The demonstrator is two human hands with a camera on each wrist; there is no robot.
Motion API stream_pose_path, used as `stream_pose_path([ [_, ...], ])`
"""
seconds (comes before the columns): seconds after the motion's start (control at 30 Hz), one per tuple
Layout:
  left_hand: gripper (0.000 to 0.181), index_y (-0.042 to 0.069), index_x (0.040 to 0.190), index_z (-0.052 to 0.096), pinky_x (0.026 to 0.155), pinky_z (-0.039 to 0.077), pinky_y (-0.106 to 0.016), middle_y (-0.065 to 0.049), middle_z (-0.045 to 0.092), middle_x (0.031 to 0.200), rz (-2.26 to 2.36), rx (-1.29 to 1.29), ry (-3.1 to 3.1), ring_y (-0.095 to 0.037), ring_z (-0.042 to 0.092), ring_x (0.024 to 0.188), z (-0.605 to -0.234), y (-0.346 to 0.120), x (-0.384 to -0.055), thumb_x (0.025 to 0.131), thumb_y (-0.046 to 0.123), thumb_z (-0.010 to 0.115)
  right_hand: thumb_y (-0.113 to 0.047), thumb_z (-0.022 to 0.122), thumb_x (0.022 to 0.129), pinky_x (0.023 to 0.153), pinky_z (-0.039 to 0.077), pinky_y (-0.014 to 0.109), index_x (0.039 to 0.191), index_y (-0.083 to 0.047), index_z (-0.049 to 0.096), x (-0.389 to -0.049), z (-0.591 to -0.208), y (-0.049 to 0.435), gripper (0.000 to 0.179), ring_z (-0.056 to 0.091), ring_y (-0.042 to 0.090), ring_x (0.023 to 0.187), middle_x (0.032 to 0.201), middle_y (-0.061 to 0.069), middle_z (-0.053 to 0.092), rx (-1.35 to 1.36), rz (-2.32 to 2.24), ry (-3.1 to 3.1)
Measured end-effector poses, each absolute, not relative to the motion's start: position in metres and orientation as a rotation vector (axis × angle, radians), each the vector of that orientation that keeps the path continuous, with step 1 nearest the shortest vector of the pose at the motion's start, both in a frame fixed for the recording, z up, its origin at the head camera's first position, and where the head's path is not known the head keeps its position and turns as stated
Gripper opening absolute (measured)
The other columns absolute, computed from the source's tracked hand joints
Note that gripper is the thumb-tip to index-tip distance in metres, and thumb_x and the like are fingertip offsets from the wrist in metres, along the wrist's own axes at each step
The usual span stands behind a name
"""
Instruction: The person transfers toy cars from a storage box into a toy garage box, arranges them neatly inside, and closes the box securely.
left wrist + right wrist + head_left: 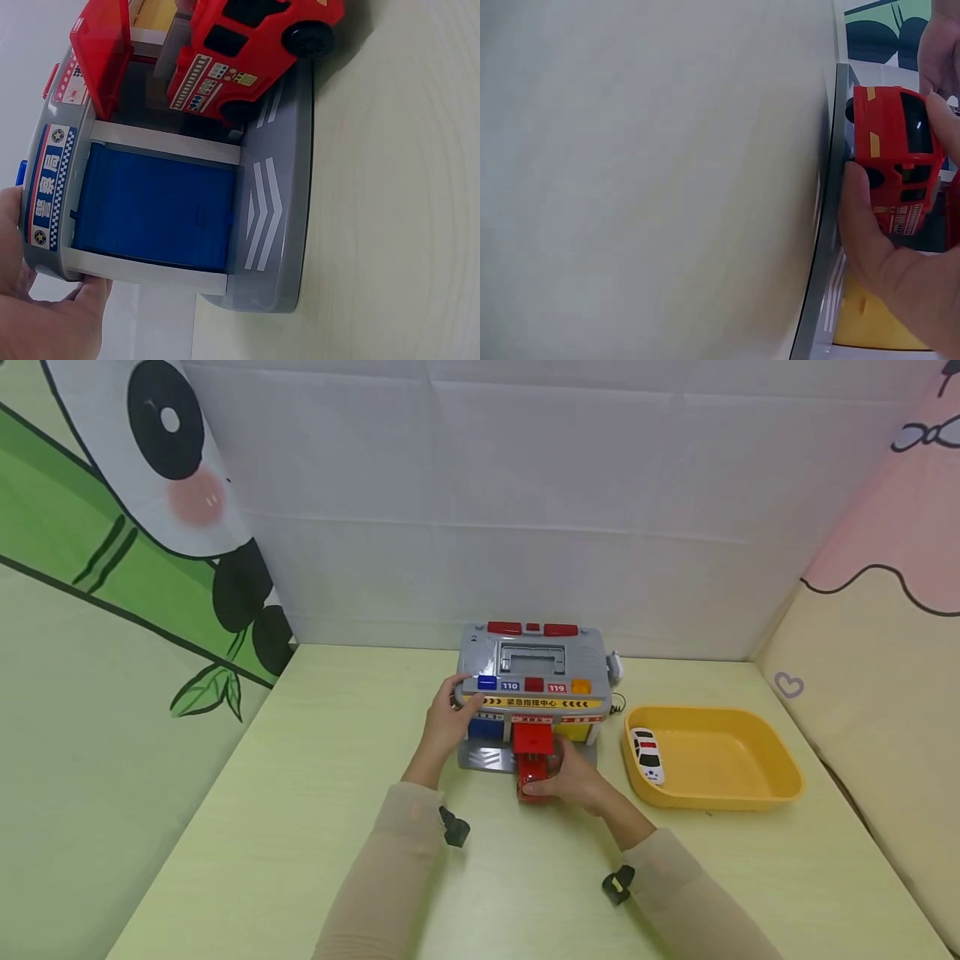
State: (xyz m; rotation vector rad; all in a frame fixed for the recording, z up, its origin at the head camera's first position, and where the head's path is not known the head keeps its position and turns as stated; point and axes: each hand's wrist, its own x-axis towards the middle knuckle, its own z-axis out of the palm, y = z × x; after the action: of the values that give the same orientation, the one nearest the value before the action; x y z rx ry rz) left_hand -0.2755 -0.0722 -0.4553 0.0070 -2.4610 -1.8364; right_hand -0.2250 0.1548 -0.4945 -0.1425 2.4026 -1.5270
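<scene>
Across the table point(322, 777) I see both hands busy at the grey toy station point(517, 673), which sits square to the person, its bays facing the near edge, probably so that each doorway is easy to reach. The left hand point(444, 722) has its fingers bent round the station's left upper corner, near the blue button point(487, 682); I take that as a steadying hold, since a light plastic body could slide when something presses against its front. The right hand point(576, 777) holds the red fire truck point(532, 768), thumb and fingers curled about its outer end, which would leave the other end free of fingers at the opening. The truck is at the middle bay, rear towards the station and windscreen outward, its front reaching past the edge of the grey ramp point(487, 758); whether every wheel bears on something I can't tell. Above it the red door point(533, 739) is swung up and sticks out like an awning, giving the truck its gap, while the blue door point(155, 206) beside it hangs down over its own bay. Off to the right, the yellow tray point(720, 760) is near the station, handy for the right arm, with a white toy car point(647, 757) lying against its left wall, perhaps parked there to be out of the way.
</scene>
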Motion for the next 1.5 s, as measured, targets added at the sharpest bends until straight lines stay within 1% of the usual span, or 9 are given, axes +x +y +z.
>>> stream_pose_path([
  [0.27, 0.050, 0.020, 0.143, 0.044, 0.100, 0.043, -0.047, -0.014, 0.050, 0.139, -1.841, 0.012, -2.464, -0.031, 0.049, 0.124, -0.455, -0.072, -0.275, 0.097, 0.032, 0.061, -0.026, 0.087, 0.075, 0.095, 0.047, 0.046, 0.145, -0.006, 0.029, -0.230, -0.496, 0.155, 0.094, 0.047, 0.031, 0.116, 0.134, 0.015, 0.047, -0.149, -1.498, 2.465],
  [0.43, 0.051, 0.019, 0.143, 0.044, 0.099, 0.044, -0.048, -0.014, 0.050, 0.139, -1.844, 0.006, -2.458, -0.032, 0.049, 0.124, -0.456, -0.072, -0.275, 0.097, 0.032, 0.061, -0.029, 0.085, 0.077, 0.100, 0.043, 0.051, 0.142, -0.006, 0.028, -0.232, -0.494, 0.155, 0.090, 0.044, 0.033, 0.120, 0.137, 0.016, 0.043, -0.121, -1.521, 2.462],
  [0.67, 0.051, 0.019, 0.142, 0.044, 0.099, 0.044, -0.046, -0.014, 0.050, 0.138, -1.854, 0.000, -2.457, -0.031, 0.049, 0.124, -0.458, -0.072, -0.276, 0.096, 0.033, 0.061, -0.018, 0.081, 0.081, 0.099, 0.043, 0.047, 0.131, -0.002, 0.033, -0.234, -0.492, 0.157, 0.071, 0.045, 0.033, 0.114, 0.126, 0.018, 0.046, -0.145, -1.641, 2.399],
  [0.87, 0.051, 0.020, 0.142, 0.044, 0.099, 0.044, -0.046, -0.013, 0.050, 0.138, -1.851, 0.002, -2.458, -0.031, 0.049, 0.124, -0.458, -0.072, -0.277, 0.096, 0.034, 0.061, -0.009, 0.080, 0.080, 0.103, 0.039, 0.048, 0.121, 0.000, 0.038, -0.229, -0.486, 0.161, 0.060, 0.041, 0.036, 0.119, 0.125, 0.021, 0.045, -0.139, -1.731, 2.329],
  [0.97, 0.051, 0.021, 0.142, 0.043, 0.099, 0.044, -0.046, -0.013, 0.050, 0.138, -1.859, 0.004, -2.459, -0.031, 0.049, 0.124, -0.458, -0.073, -0.277, 0.097, 0.034, 0.060, -0.002, 0.078, 0.078, 0.096, 0.045, 0.041, 0.113, 0.002, 0.040, -0.227, -0.485, 0.163, 0.052, 0.043, 0.036, 0.112, 0.121, 0.022, 0.045, -0.191, -1.776, 2.309],
  [1.1, 0.051, 0.022, 0.143, 0.043, 0.099, 0.044, -0.047, -0.013, 0.049, 0.139, -1.866, 0.011, -2.462, -0.031, 0.049, 0.124, -0.459, -0.072, -0.277, 0.097, 0.034, 0.060, 0.010, 0.071, 0.075, 0.080, 0.050, 0.031, 0.106, 0.005, 0.043, -0.227, -0.486, 0.164, 0.042, 0.050, 0.031, 0.098, 0.114, 0.020, 0.048, -0.164, -1.832, 2.269],
  [1.2, 0.051, 0.022, 0.143, 0.043, 0.100, 0.043, -0.047, -0.012, 0.049, 0.139, -1.861, 0.011, -2.464, -0.031, 0.048, 0.125, -0.459, -0.073, -0.277, 0.097, 0.034, 0.061, 0.014, 0.067, 0.077, 0.079, 0.053, 0.032, 0.106, 0.006, 0.048, -0.229, -0.489, 0.164, 0.036, 0.057, 0.028, 0.095, 0.113, 0.020, 0.053, -0.126, -1.836, 2.244],
  [1.3, 0.050, 0.022, 0.142, 0.043, 0.100, 0.043, -0.047, -0.012, 0.050, 0.138, -1.856, 0.011, -2.462, -0.031, 0.048, 0.125, -0.458, -0.073, -0.277, 0.096, 0.034, 0.061, 0.013, 0.066, 0.080, 0.084, 0.054, 0.037, 0.108, 0.009, 0.052, -0.231, -0.491, 0.164, 0.032, 0.061, 0.028, 0.095, 0.113, 0.021, 0.058, -0.131, -1.812, 2.241],
  [1.5, 0.051, 0.021, 0.142, 0.043, 0.100, 0.043, -0.046, -0.012, 0.049, 0.138, -1.860, 0.003, -2.456, -0.030, 0.047, 0.125, -0.457, -0.073, -0.276, 0.096, 0.033, 0.061, 0.009, 0.064, 0.085, 0.090, 0.052, 0.040, 0.119, 0.012, 0.054, -0.231, -0.490, 0.163, 0.035, 0.062, 0.032, 0.103, 0.118, 0.024, 0.061, -0.107, -1.785, 2.247],
])
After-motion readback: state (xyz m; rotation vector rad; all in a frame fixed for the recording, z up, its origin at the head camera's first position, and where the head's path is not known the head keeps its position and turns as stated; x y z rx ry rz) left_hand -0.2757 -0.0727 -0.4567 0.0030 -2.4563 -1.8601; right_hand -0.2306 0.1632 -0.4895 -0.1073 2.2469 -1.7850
